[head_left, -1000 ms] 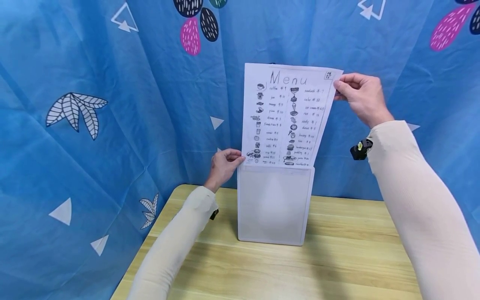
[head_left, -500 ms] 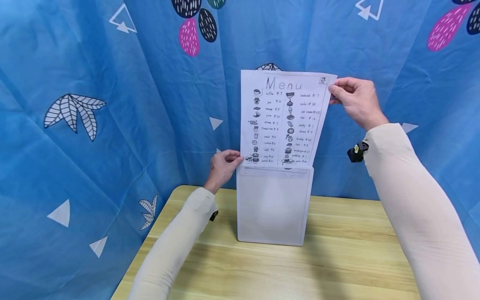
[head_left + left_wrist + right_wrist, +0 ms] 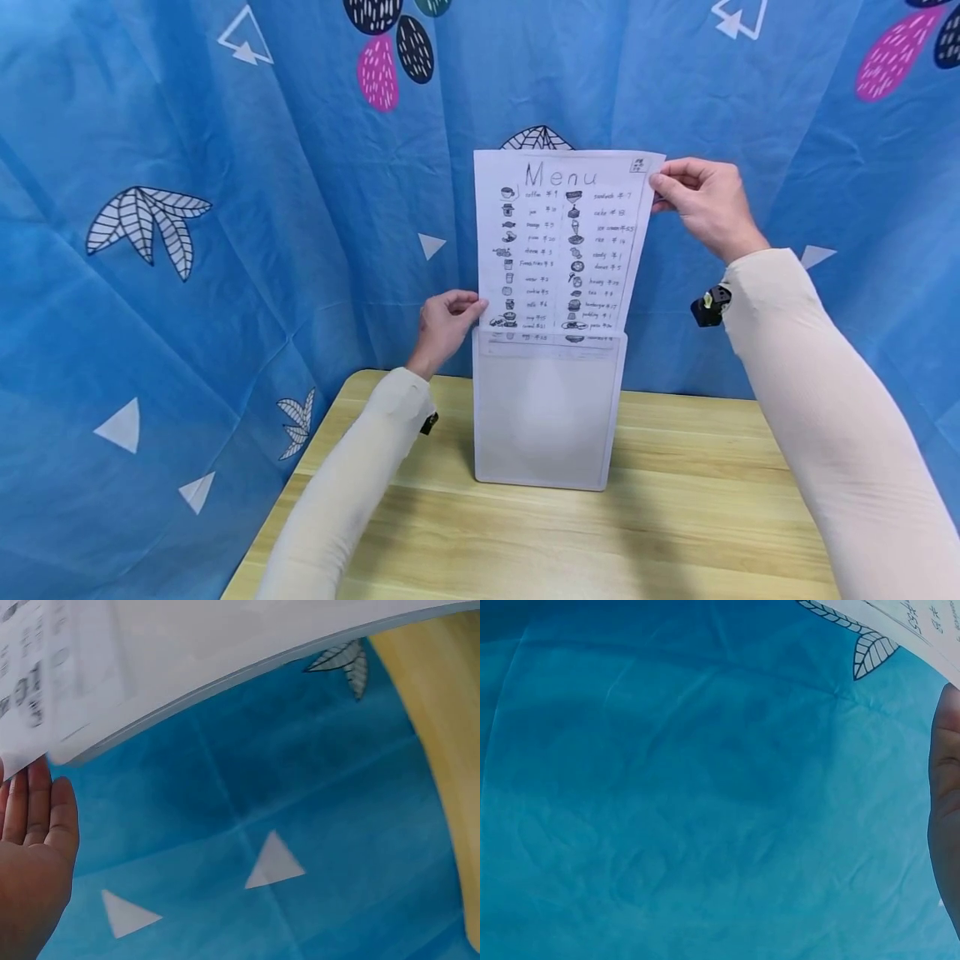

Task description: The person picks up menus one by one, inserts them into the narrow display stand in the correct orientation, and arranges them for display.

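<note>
A white paper menu (image 3: 558, 242) with handwritten words and small drawings stands upright in the head view. Its bottom strip sits inside the top of a clear, pale upright sign holder (image 3: 551, 417), showing through the front. My right hand (image 3: 708, 204) pinches the menu's upper right edge between thumb and fingers. Lower down, my left hand (image 3: 444, 329) pinches the sheet's left edge just above the holder's top left corner. In the left wrist view the fingers of that hand (image 3: 37, 847) lie behind the paper beside the holder's edge (image 3: 225, 671).
The holder stands on a light wood-grain table (image 3: 712, 483). A blue patterned curtain (image 3: 225, 333) hangs behind and to the left of it. Small black devices (image 3: 710, 306) are worn at both wrists.
The menu has come down and slightly left, and its bottom edge now lies inside the holder's top. My right hand moved down and left with it; my left hand shifted up slightly.
</note>
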The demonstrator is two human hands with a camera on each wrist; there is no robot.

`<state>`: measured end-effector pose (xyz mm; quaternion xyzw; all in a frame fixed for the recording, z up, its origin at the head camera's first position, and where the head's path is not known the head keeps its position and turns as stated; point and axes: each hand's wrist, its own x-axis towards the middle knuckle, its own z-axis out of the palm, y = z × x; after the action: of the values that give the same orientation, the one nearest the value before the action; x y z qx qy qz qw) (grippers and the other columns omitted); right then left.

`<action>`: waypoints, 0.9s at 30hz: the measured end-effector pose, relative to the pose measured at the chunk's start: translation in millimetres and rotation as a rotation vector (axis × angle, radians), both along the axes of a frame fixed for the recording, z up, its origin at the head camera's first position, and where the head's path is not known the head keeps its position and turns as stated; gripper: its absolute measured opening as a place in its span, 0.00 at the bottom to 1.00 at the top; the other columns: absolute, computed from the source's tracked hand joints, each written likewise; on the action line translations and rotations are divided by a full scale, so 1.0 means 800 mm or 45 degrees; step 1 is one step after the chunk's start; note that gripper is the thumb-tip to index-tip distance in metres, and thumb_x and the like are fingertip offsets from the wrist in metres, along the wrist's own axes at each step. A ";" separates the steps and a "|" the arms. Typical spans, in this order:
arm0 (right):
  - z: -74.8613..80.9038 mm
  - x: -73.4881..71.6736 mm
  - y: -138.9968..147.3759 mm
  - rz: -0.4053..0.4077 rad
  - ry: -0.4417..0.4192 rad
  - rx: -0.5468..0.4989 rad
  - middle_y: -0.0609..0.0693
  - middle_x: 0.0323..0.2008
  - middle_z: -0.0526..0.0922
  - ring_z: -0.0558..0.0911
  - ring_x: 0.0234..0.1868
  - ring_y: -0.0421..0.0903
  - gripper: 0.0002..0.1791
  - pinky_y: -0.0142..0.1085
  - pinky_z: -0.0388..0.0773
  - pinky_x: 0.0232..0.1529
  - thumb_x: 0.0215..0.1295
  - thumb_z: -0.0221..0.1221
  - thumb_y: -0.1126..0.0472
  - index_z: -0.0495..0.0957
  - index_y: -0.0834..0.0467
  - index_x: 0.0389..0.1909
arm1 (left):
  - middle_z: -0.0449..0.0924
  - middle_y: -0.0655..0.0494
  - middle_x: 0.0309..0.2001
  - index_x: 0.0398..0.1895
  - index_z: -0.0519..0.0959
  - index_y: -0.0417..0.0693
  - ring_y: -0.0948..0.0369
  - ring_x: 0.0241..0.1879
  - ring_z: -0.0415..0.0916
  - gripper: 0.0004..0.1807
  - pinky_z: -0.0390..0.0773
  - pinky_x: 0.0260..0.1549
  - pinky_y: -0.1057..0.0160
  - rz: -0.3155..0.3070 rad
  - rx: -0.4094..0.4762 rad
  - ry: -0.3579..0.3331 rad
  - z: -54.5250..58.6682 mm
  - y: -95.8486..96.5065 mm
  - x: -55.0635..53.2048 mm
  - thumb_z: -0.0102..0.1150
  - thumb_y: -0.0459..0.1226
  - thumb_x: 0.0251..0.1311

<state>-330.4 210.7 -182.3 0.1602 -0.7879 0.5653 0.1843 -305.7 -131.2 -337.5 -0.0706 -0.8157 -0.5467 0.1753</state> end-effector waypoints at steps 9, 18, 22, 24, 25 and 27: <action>0.000 0.001 -0.001 -0.014 0.000 0.014 0.42 0.36 0.85 0.84 0.33 0.38 0.17 0.23 0.80 0.39 0.68 0.63 0.58 0.82 0.65 0.52 | 0.86 0.49 0.43 0.48 0.85 0.43 0.55 0.44 0.81 0.13 0.80 0.47 0.55 -0.001 -0.058 0.105 0.051 -0.005 0.000 0.65 0.40 0.66; 0.001 0.003 -0.004 -0.024 -0.013 0.050 0.44 0.38 0.85 0.84 0.34 0.39 0.17 0.23 0.79 0.41 0.69 0.63 0.57 0.82 0.64 0.52 | 0.86 0.48 0.44 0.49 0.85 0.41 0.55 0.41 0.84 0.13 0.83 0.45 0.60 0.002 -0.067 0.157 0.095 -0.001 0.000 0.64 0.38 0.66; 0.000 0.003 -0.004 -0.033 -0.023 0.047 0.44 0.37 0.85 0.84 0.33 0.39 0.17 0.24 0.79 0.41 0.68 0.63 0.56 0.82 0.63 0.52 | 0.86 0.48 0.44 0.48 0.85 0.41 0.56 0.41 0.85 0.12 0.83 0.45 0.63 0.026 -0.050 0.189 0.109 0.001 0.000 0.64 0.38 0.66; 0.000 0.004 -0.003 -0.037 -0.030 0.038 0.44 0.37 0.85 0.84 0.33 0.39 0.17 0.24 0.80 0.41 0.68 0.63 0.56 0.82 0.63 0.52 | 0.86 0.48 0.44 0.49 0.85 0.42 0.56 0.41 0.85 0.13 0.82 0.46 0.63 0.036 -0.046 0.193 0.114 0.003 -0.001 0.64 0.38 0.66; 0.000 0.004 -0.003 -0.041 -0.033 0.036 0.44 0.37 0.85 0.84 0.33 0.39 0.18 0.24 0.80 0.41 0.68 0.63 0.56 0.82 0.63 0.52 | 0.86 0.49 0.44 0.49 0.85 0.42 0.57 0.41 0.85 0.13 0.82 0.47 0.64 0.041 -0.046 0.193 0.115 0.003 -0.001 0.63 0.38 0.66; -0.002 0.005 -0.003 -0.049 -0.035 0.037 0.43 0.37 0.85 0.84 0.34 0.39 0.18 0.24 0.80 0.41 0.68 0.64 0.56 0.82 0.64 0.52 | 0.86 0.49 0.44 0.49 0.85 0.42 0.57 0.41 0.85 0.13 0.82 0.47 0.64 0.043 -0.049 0.193 0.117 0.005 -0.001 0.63 0.38 0.66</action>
<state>-326.5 208.5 -183.6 0.1399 -0.8013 0.5524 0.1821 -306.1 -127.5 -243.8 -0.1012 -0.8116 -0.5209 0.2444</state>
